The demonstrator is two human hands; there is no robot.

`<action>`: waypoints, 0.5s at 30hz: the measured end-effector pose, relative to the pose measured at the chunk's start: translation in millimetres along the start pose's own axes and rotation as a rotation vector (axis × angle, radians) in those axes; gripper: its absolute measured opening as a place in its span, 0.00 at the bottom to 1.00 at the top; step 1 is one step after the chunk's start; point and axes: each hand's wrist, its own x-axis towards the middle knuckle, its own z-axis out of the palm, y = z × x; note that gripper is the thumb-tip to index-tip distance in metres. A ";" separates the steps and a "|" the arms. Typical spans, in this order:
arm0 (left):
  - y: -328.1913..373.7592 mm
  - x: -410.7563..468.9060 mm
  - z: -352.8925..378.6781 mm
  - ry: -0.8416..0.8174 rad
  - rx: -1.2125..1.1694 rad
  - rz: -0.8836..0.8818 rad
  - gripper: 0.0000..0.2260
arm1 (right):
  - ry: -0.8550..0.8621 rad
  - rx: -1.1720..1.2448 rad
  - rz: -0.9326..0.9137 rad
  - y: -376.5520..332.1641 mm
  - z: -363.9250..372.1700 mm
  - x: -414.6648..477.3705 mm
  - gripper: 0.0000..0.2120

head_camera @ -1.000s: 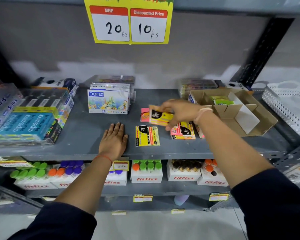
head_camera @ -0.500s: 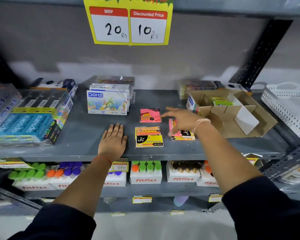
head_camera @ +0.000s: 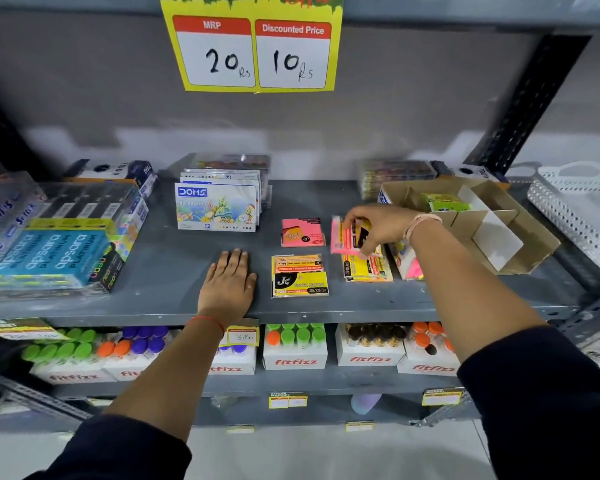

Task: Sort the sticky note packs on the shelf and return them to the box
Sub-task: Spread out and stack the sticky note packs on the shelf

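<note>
Both hands are over the grey shelf: the left hand lies flat, palm down with fingers spread and grasping nothing, near the front edge, just left of a yellow sticky note pack that lies flat by itself. Over to the right, the right hand is pinched around a pink sticky note pack, thumb below and fingers over the top, holding it tilted up on edge above a small pile of packs that rests on the shelf (yellow and orange faces show; how many lie in it cannot be told). Another pink pack lies flat behind the yellow one, apart from both hands. Beside the right wrist, more packs with pink and yellow edges lean against the side of the cardboard box, which sits at the right end of the shelf with white dividers inside; a green pack lies in its rear compartment. Behind the left hand stands a row of DOMS oil pastel boxes, and at far left are stacked Apsara packs. Overhead hangs a yellow price sign reading 20 Rs and 10 Rs. Below, bottles in Fitfizz cartons line the lower shelf.
</note>
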 end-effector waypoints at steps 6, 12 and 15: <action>-1.8 0.0 2.6 0.011 -0.012 0.005 0.24 | 0.118 0.041 -0.109 -39.6 3.0 39.3 0.28; -4.6 2.8 6.9 0.055 0.027 0.003 0.37 | 0.047 0.094 -0.067 -37.7 28.7 83.2 0.28; -5.3 4.5 8.2 0.074 0.024 0.006 0.41 | 0.003 0.089 -0.070 -32.4 35.8 94.9 0.30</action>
